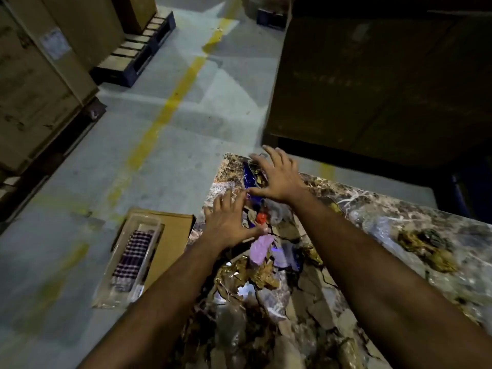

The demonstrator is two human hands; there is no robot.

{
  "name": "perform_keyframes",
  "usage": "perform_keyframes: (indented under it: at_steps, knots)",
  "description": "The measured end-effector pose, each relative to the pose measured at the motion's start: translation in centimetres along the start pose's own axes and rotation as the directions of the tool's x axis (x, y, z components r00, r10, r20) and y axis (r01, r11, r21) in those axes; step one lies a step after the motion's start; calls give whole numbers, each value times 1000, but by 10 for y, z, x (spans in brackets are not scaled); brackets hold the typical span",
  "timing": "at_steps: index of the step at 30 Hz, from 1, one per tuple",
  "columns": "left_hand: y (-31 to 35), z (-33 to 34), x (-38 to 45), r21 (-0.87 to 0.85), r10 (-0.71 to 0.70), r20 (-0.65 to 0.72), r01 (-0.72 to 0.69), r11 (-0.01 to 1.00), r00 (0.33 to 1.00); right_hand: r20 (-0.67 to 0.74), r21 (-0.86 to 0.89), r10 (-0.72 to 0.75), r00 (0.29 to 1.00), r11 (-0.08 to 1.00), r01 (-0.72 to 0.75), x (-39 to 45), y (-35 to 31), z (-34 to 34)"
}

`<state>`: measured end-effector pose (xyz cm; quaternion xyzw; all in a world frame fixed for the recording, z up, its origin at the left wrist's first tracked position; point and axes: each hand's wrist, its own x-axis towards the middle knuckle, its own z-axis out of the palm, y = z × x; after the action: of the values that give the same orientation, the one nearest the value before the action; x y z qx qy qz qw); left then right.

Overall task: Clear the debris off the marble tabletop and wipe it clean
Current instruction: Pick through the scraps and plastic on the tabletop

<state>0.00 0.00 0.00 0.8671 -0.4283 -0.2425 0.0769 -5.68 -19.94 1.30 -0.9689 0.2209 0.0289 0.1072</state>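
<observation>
Reaching both hands, left and right, fingers spread, gripping nothing, over debris mid-frame. Marble tabletop still littered; wiping not begun.

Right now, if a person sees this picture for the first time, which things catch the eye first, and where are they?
First come the two open hands, the left hand and the right hand, spread over the litter at the far corner of the marble tabletop. Between them lie a blue wrapper and a small red piece, with a pale purple bag nearer. Left of the table, on the floor, a cardboard box holds a checked cloth.
</observation>
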Motion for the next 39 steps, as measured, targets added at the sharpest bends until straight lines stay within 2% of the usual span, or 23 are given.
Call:
perform_keyframes:
  at_steps: [3,8,16,22,25,29,33,35,39]
  knots:
    - [3,10,9,-7,-34,51,34,999,998,127,-144,-70,989,986,88,23,2,3]
    - [-1,28,13,14,-60,54,59,998,997,342,-226,-100,934,956,185,36,10,20]
    - [1,41,4,-1,-56,-113,56,998,992,359,-60,-121,925,986,153,-13,23,30]
    - [-2,48,0,-40,-53,-199,46,998,979,482,-62,-54,874,993,96,-58,38,26]
    - [1,50,0,-54,-46,-200,35,998,979,395,-54,-87,915,992,118,-81,34,41]
    - [13,56,-1,-150,-40,-207,9,989,977,164,49,-20,986,999,12,-105,15,67]
    - [24,62,-2,-336,-77,-206,4,942,975,65,163,35,997,986,-46,-110,-2,76]
    - [29,60,-3,-474,-113,-229,-10,880,967,-14,258,26,1000,966,-21,-112,-4,76]
    - [45,50,-10,-597,-75,-233,-82,798,970,-145,417,56,988,909,10,-120,-3,68]
